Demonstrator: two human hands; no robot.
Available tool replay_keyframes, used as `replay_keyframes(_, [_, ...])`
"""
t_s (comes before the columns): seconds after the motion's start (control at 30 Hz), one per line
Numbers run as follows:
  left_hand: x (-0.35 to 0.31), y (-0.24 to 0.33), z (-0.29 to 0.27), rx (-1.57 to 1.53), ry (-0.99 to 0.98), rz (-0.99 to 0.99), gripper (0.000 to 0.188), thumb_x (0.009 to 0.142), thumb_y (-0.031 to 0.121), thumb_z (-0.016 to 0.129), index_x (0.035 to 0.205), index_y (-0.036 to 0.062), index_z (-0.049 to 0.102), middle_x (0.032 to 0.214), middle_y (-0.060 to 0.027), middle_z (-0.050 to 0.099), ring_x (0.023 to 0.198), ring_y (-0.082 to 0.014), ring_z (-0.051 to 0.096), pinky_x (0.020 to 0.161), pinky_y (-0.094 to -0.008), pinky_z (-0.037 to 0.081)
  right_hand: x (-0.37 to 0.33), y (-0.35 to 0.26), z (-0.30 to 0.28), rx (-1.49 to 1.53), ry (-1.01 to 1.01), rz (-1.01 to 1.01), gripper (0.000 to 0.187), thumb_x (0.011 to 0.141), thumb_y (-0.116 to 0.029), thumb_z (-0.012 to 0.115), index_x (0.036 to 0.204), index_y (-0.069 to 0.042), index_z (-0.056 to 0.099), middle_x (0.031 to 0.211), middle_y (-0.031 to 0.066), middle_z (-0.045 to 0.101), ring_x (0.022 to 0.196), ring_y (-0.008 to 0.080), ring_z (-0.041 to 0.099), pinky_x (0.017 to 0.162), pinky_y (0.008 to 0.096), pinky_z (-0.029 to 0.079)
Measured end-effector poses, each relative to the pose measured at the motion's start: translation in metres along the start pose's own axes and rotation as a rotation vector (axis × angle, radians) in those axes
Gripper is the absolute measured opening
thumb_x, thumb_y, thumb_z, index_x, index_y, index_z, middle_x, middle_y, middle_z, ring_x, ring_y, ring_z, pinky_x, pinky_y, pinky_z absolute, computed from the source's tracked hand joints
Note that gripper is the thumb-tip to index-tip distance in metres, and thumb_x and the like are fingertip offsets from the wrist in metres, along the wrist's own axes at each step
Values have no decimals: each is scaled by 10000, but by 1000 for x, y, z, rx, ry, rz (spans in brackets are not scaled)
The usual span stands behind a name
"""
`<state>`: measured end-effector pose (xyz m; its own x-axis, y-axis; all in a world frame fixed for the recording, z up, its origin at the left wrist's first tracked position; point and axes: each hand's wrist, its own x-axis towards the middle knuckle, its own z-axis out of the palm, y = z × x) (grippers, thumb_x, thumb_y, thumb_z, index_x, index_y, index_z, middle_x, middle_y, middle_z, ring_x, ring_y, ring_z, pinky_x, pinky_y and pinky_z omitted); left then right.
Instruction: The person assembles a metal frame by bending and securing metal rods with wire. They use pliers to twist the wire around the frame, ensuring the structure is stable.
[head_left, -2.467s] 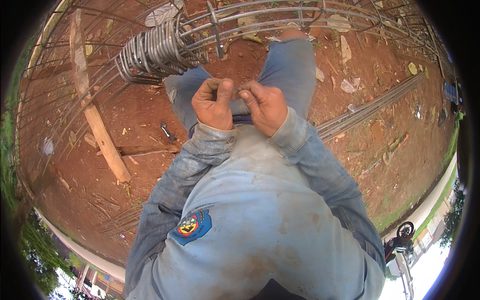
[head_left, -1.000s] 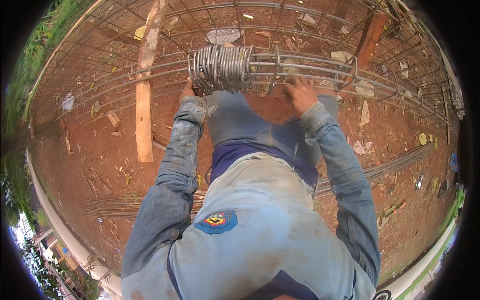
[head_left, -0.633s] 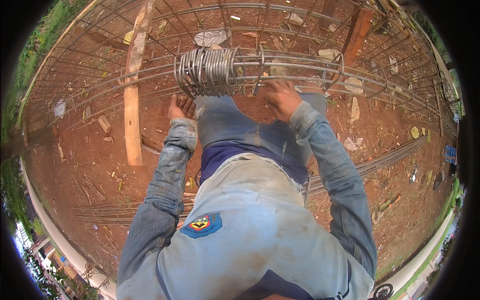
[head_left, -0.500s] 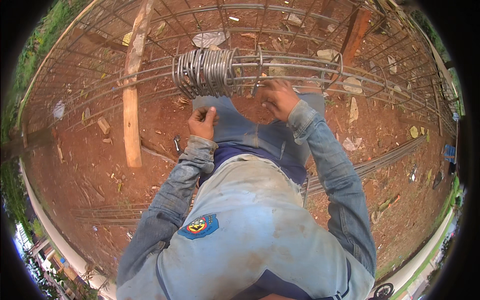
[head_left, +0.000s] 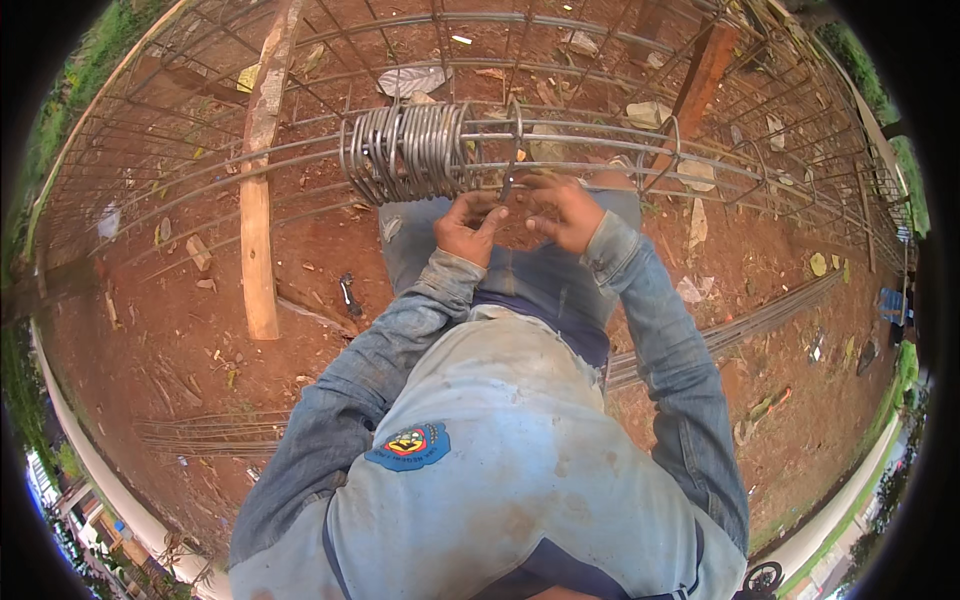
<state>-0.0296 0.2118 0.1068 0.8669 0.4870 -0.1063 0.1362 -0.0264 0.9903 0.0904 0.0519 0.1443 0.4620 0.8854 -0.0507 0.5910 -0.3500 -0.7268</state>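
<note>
A bundle of grey steel stirrups (head_left: 405, 148) hangs packed together on long rebar rods. Just right of it, a single stirrup (head_left: 517, 122) stands apart on the same rods. At that stirrup's lower corner, my left hand (head_left: 466, 230) is closed, its thumb and fingertips close together. My right hand (head_left: 567, 212) faces it from the right, fingers bent toward the same corner and somewhat blurred. A small dark slender piece (head_left: 506, 188) shows between the two hands; its kind is unclear. Whatever either hand pinches is hidden or too small to make out.
A wooden post (head_left: 260, 230) supports the rods on the left, and a reddish-brown post (head_left: 695, 85) leans at the far right. Beyond lies a rebar mesh. On the red soil are a bundle of rods (head_left: 740, 325), thin rods (head_left: 210, 433) and a dark tool (head_left: 349, 295).
My left hand has moved right and slightly up, from below the stirrup bundle to the single stirrup's lower corner. My right hand stays near that corner, a little lower.
</note>
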Motion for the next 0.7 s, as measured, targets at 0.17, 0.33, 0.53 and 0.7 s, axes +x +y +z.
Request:
replay_keyframes(0.17, [14, -13, 3, 369, -70, 192, 427, 824, 214, 696, 1222, 105, 585, 844, -126, 687, 779, -182, 663, 694, -313, 520, 0, -3, -7, 78, -55, 36, 266, 785, -218, 657, 997, -58, 634, 1333, 198, 454, 1255, 378, 382, 1056, 511, 236])
replay_keyframes(0.33, [24, 1, -7, 698, -187, 183, 434, 860, 325, 612, 1272, 209, 545, 830, -156, 672, 752, -314, 657, 654, -406, 513, 0, -1, -1, -37, -25, -11, 272, 783, -210, 658, 1013, -67, 638, 1334, 199, 452, 1260, 373, 379, 1066, 513, 224])
replay_keyframes(0.53, [28, 15, -2, 902, -145, 137, 340, 867, 346, 580, 1187, 234, 610, 720, -172, 644, 654, -371, 627, 606, -448, 502, -1, -10, -7, -120, -32, -14, 314, 769, -155, 655, 1057, -33, 630, 1314, 173, 470, 1225, 370, 400, 1019, 475, 301])
replay_keyframes(0.7, [29, 2, -2, 812, -121, 205, 302, 851, 315, 615, 1121, 185, 653, 675, -176, 627, 614, -348, 628, 557, -416, 493, -8, -6, 0, 56, 156, -39, 183, 769, -163, 673, 912, -51, 651, 1271, 181, 511, 1195, 366, 444, 1026, 472, 308])
